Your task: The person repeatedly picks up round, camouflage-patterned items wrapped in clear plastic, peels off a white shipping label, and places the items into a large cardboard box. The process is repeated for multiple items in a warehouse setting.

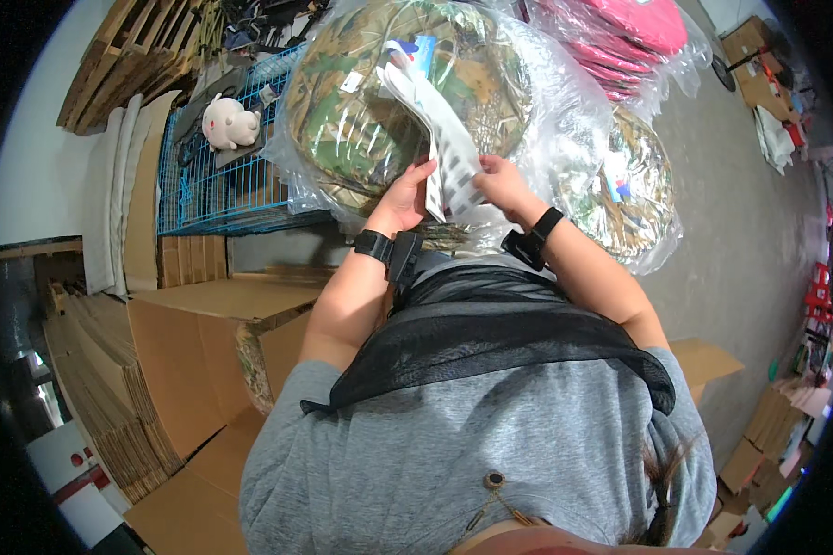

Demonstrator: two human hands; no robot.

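Gripping a white printed sheet [454, 159] at twelve o'clock, the left hand [404, 195] has its left edge, and the right hand [509, 188] pinches the opposite side! Beneath it lies a plastic-wrapped camouflage bundle [356, 116], a second bundle [652, 203] at two. Pink bundles [652, 23] gleam at one, and at ten, a plush toy [231, 125] sits by a blue wire cage [250, 196].

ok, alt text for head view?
A person's left hand and right hand hold a long white strip with grey patches over a camouflage-patterned bundle in clear plastic. Left: blue wire cage, white plush toy. Upper right: wrapped pink bundles.
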